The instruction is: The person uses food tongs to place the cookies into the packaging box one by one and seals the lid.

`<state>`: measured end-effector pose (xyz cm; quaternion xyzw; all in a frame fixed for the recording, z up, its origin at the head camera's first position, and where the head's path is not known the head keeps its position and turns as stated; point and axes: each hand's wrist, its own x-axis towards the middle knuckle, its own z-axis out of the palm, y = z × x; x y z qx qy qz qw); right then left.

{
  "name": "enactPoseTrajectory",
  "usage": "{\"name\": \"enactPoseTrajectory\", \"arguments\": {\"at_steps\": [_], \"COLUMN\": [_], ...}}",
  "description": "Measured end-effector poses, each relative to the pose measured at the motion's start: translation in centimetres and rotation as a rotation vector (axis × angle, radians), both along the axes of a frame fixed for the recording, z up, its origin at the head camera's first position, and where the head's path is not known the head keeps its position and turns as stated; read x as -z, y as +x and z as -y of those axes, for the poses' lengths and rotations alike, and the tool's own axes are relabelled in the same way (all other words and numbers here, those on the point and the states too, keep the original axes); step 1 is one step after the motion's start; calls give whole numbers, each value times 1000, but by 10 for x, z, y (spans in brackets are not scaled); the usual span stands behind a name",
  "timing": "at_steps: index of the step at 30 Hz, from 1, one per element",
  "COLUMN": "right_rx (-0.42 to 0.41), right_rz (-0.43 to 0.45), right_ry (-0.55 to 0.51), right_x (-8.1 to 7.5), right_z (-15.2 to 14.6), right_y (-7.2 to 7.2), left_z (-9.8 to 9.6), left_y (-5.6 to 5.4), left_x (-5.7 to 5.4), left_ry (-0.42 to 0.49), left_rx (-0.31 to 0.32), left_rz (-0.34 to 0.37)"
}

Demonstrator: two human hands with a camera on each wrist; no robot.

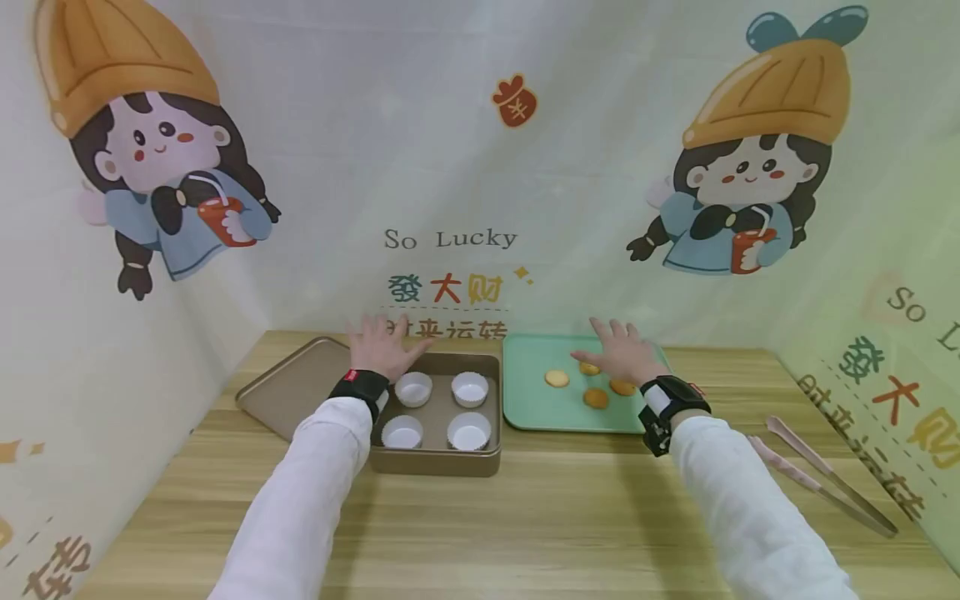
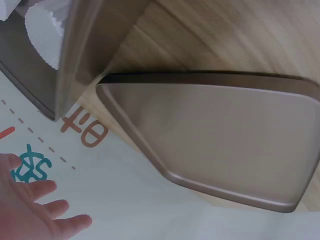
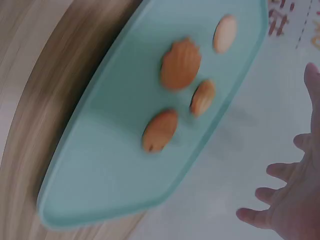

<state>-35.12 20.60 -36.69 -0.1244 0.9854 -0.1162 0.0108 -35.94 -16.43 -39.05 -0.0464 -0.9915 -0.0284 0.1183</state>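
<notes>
My left hand (image 1: 381,348) hovers with fingers spread over the back left of a deep brown baking pan (image 1: 437,463). Inside the pan sit several white fluted cupcake liners (image 1: 468,432); the hand and sleeve cover the pan's left side. My right hand (image 1: 621,355), fingers also spread, is above the mint green tray (image 1: 531,407). On that tray lie several small golden-brown cookies (image 1: 596,398), one of them paler (image 1: 557,378). The right wrist view shows a cookie with a ridged, shell-like surface (image 3: 181,64). Neither hand holds anything.
A flat brown lid or shallow tray (image 2: 220,135) lies on the table left of the pan, partly behind the left arm. Tongs with pinkish ends (image 1: 825,473) rest at the right edge. A printed cloth (image 1: 450,150) hangs around the wooden table (image 1: 525,533).
</notes>
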Motion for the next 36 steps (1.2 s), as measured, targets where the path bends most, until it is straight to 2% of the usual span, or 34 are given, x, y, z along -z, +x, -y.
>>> {"name": "enactPoseTrajectory", "arguments": {"at_steps": [7,16,20,23,26,27,30,33,34,36], "right_rx": [-115,-147,-156,-186,-225,-240,-263,-289,-298,-329], "right_rz": [-9,21,8,-30,-60,-73,-96,-133,-144,-169], "right_ry": [-10,36,39,51,49,47,31,26,23,49], "right_x": [18,37,39,42,46,48,51,50,48,45], "right_z": [51,105,116,121,125,126,130,133,133,135], "right_y": [3,9,11,10,10,10,12,17,19,23], "left_z": [8,12,12,16,36,40,41,28,27,29], "left_y": [10,15,12,1,-35,-40,-30,13,23,34], "left_x": [15,35,38,49,99,108,100,49,39,32], "left_ry": [80,103,78,67,58,59,60,79,78,72], "left_rx": [-22,-15,12,41,115,130,167,166,180,211], "left_rz": [90,94,123,155,37,34,45,163,154,129]}}
